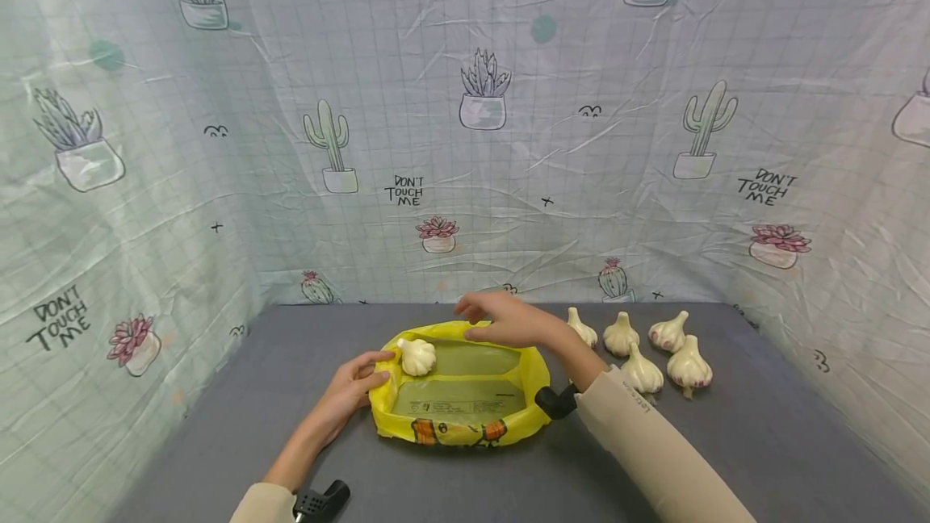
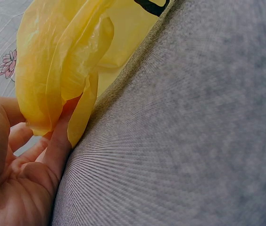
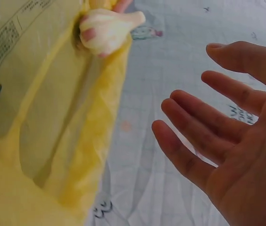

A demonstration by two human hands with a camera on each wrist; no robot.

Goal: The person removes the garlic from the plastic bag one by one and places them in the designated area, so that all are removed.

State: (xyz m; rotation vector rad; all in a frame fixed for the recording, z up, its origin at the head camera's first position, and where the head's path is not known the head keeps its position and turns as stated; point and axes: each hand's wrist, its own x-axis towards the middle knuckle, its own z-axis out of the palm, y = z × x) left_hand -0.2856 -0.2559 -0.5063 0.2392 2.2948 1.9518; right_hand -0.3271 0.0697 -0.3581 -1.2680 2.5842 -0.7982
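Observation:
A yellow plastic bag [image 1: 538, 378] lies on the table with its mouth spread wide and its rim folded outward. One garlic bulb [image 1: 417, 357] sits inside at the far left corner; the right wrist view also shows this garlic bulb [image 3: 105, 32]. My left hand [image 1: 347, 394] holds the bag's left edge; in the left wrist view the yellow plastic [image 2: 53, 94] passes between thumb and fingers of that hand [image 2: 29, 174]. Over the bag's far rim hovers my right hand [image 1: 508, 320], its fingers [image 3: 189, 155] spread and nothing in it.
Several garlic bulbs [image 1: 689, 366] stand in a group on the grey table [image 1: 726, 442], right of the bag and partly behind my right forearm. A cactus-print curtain [image 1: 407, 248] rises behind the table and along both sides.

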